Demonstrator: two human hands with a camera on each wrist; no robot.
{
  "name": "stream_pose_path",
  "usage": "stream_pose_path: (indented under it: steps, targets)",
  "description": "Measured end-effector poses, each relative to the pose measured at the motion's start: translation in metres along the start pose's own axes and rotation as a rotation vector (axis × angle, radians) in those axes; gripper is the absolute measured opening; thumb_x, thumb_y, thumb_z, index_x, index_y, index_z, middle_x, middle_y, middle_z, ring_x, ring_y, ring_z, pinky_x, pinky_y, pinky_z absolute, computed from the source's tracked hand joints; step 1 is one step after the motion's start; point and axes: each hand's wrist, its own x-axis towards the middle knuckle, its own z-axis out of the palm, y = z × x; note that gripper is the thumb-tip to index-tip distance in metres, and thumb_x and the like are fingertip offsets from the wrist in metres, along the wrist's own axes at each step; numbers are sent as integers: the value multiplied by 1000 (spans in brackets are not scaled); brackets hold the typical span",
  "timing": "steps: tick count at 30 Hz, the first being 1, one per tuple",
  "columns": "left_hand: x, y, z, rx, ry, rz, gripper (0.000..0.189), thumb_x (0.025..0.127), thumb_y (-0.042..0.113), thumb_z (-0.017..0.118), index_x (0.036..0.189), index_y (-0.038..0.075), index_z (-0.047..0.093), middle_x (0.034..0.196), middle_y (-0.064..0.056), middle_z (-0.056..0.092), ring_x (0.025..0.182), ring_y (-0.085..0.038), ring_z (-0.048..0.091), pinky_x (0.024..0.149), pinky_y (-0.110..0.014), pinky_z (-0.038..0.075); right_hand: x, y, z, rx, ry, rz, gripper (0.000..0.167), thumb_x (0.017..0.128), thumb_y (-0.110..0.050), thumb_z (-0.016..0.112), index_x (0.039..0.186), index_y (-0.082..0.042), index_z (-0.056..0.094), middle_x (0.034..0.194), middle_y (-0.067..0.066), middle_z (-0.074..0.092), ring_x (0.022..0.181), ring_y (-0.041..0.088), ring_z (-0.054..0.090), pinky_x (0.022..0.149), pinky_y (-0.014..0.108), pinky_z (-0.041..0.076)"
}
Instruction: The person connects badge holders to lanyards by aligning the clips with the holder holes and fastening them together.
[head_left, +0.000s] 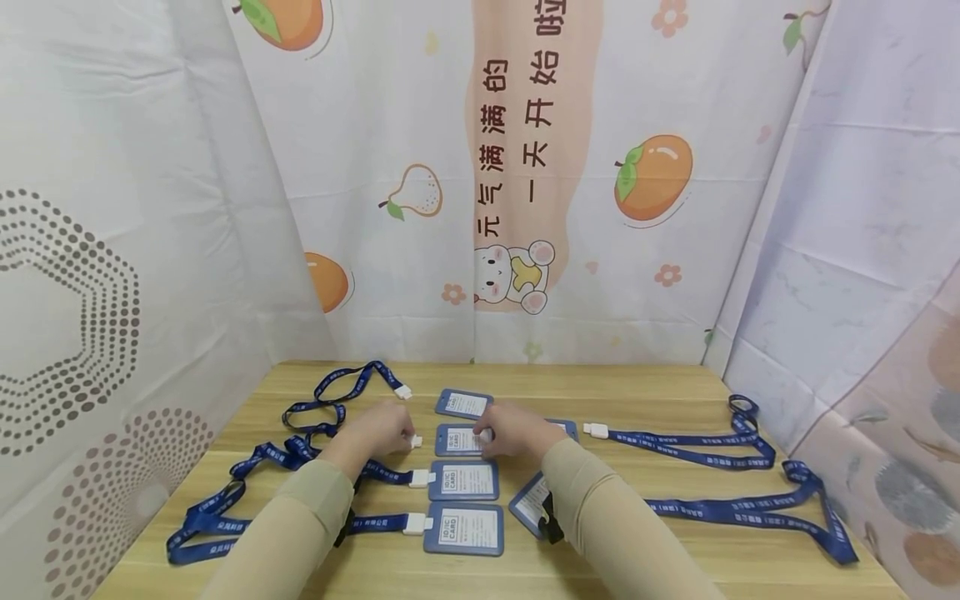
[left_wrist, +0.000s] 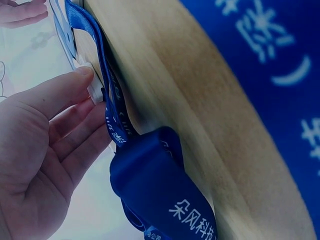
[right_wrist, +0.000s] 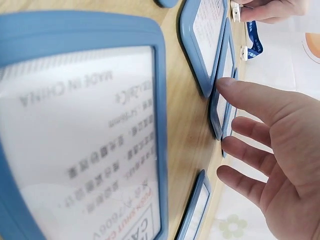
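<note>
My left hand (head_left: 384, 432) pinches the white plastic clip (head_left: 416, 442) of a blue lanyard between thumb and fingers. In the left wrist view, the lanyard's strap (left_wrist: 116, 107) trails away below the clip (left_wrist: 95, 89). My right hand (head_left: 516, 432) is over the right end of a blue ID card holder (head_left: 452, 440) in the second row from the back. The right wrist view shows the thumb at the edge of the card holder (right_wrist: 218, 117), with the other fingers spread and loosely bent. The clip lies just left of that holder, apart from it.
Two card holders (head_left: 463, 481) nearer me have lanyards joined at their left ends. Another holder (head_left: 468, 404) lies farther back. Right of the middle, holders (head_left: 531, 502) are partly hidden by my right arm. Two lanyards (head_left: 697, 450) stretch across the right side; others bunch at left (head_left: 300, 450).
</note>
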Motion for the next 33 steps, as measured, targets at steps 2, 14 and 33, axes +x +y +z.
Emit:
stream_pose_path:
  steps: [2,14,33]
  targets:
    - [0,-1,1,1,1,2,10,87,16,81,95,12,80,94,0,73,78,-12,62,84,-38,57,-1,0,0,5,4,4,33,88,-27,82,120,-19,76,120,0,67,114,20,61,100,40,51]
    - [-2,0,0,13,4,16,10,89,18,79,97,12,81,97,2,73,80,-11,61,85,-38,56,1,1,0,16,-11,26,23,87,-27,82,110,-23,79,113,-2,69,105,16,63,96,40,53]
    - [-2,0,-1,-10,-19,-14,13,89,19,80,101,13,80,100,1,73,89,-15,65,89,-41,56,-1,1,1,44,-11,40,24,88,-28,81,111,-24,78,118,-2,70,113,20,62,100,43,50]
